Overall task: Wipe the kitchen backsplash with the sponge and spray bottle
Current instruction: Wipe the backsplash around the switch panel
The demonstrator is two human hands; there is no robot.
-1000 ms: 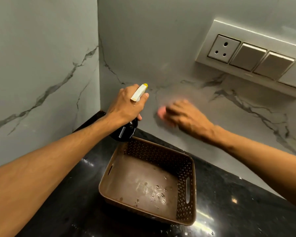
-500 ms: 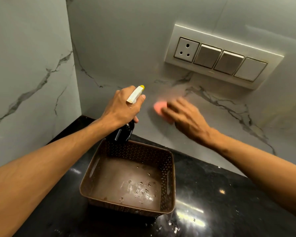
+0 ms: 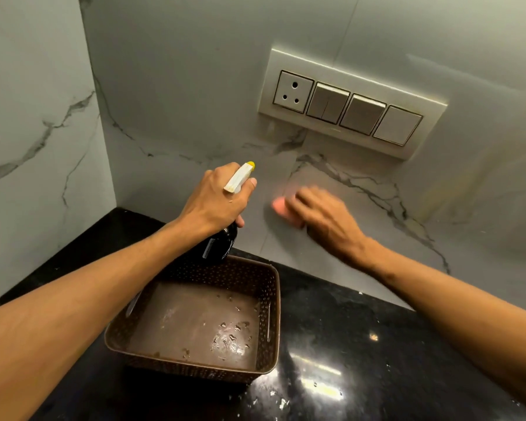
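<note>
My left hand [image 3: 216, 200] grips a dark spray bottle [image 3: 220, 246] by its neck; the white trigger head with a yellow nozzle [image 3: 240, 176] points at the marble backsplash [image 3: 195, 101]. My right hand [image 3: 324, 221] presses a pink sponge [image 3: 281, 206] flat against the backsplash, low down, below the switch plate. Most of the sponge is hidden under my fingers; only its left end shows. The hand and sponge are blurred.
A brown perforated basket [image 3: 274, 314], wet inside, stands on the black countertop [image 3: 362, 344] just below the bottle. A white switch plate with a socket [image 3: 349, 107] is mounted on the backsplash above the sponge. A second marble wall [image 3: 34, 132] forms the corner at left.
The view has shifted, so the corner and the switch plate sit differently in frame. My right hand and the sponge are still on the backsplash, blurred with motion. My left hand holds the bottle as before.
</note>
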